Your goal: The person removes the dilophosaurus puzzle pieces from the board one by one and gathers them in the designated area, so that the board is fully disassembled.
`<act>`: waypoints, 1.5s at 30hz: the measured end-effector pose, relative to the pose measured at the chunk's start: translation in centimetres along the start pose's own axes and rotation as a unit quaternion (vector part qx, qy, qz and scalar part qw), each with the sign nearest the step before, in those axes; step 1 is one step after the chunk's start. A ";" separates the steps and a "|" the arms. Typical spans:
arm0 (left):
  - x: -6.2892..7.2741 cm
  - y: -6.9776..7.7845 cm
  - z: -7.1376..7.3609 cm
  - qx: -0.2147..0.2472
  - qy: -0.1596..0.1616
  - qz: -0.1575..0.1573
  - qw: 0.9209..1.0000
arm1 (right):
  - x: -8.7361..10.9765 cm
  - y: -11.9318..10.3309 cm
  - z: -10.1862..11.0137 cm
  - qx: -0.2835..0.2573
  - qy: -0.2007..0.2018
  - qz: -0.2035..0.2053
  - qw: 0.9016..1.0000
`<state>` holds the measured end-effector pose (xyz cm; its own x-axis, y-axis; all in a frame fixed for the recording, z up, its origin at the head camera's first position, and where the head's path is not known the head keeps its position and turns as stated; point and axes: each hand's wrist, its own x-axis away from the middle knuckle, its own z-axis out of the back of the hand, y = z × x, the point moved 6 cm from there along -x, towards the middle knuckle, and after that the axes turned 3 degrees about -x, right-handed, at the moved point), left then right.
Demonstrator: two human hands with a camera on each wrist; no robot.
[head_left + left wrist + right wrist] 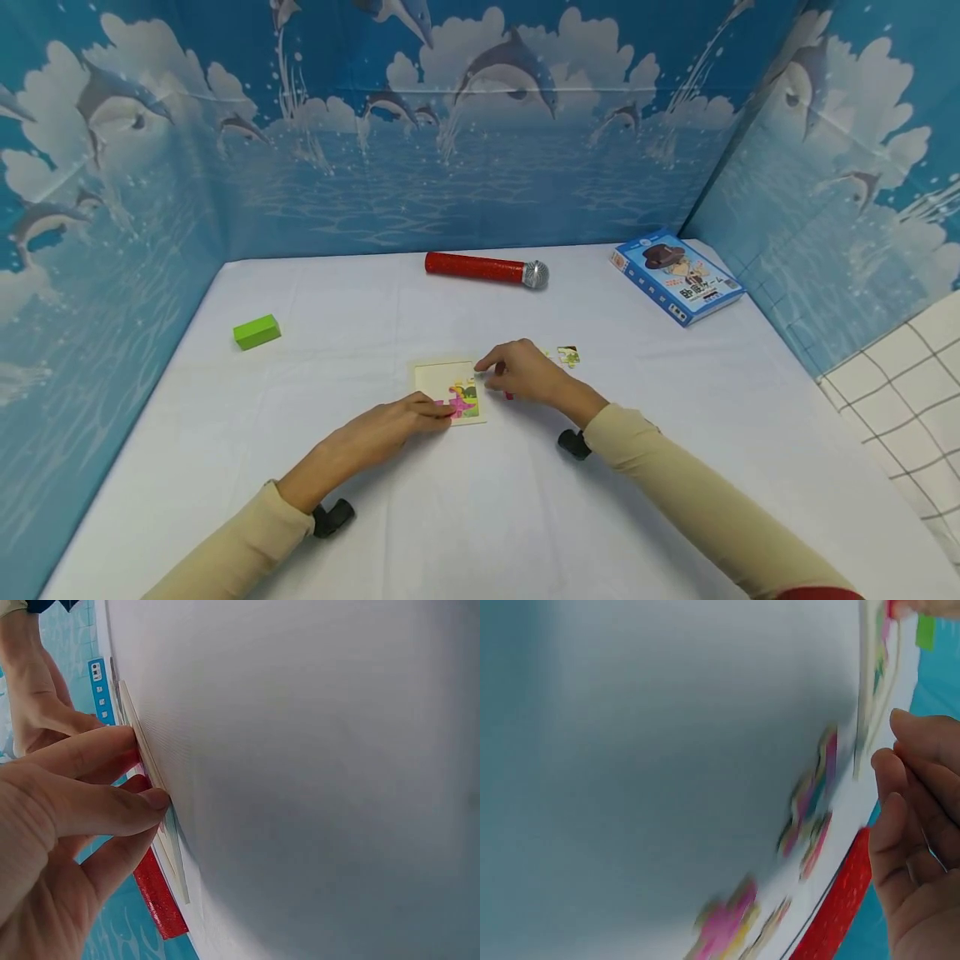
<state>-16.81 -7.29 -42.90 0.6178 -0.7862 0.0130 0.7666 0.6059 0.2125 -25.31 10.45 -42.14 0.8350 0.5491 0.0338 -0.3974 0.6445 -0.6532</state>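
Observation:
A small cream puzzle board (438, 377) lies on the white table, with joined pink, yellow and green puzzle pieces (467, 402) in its lower right part. My left hand (408, 423) holds the board at its lower left. In the left wrist view, the thumb (154, 799) sits at the board's edge (178, 862) and the other fingers reach over its top. Beside the board's right edge is my right hand (528, 372), fingers loosely bent; its fingertips (901, 717) show nothing between them. Several loose puzzle pieces (724, 922) lie below that hand.
One loose green-and-brown piece (568, 356) shows right of the right hand. A red microphone (476, 267) lies at the back, a blue game box (678, 275) at the back right, a green block (257, 332) at the left. Dolphin-print curtains (480, 183) border the table.

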 end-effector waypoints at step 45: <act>-0.2 0.2 -0.1 0.004 -0.008 -0.003 1.000 | -0.6 -0.6 -0.7 -0.082 0.013 0.008 0.997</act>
<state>-16.74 -7.00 -42.94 0.6093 -0.7924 0.0279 0.7693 0.5994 0.2211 -25.30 9.29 -42.31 0.8393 0.5436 0.0040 -0.3452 0.5387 -0.7685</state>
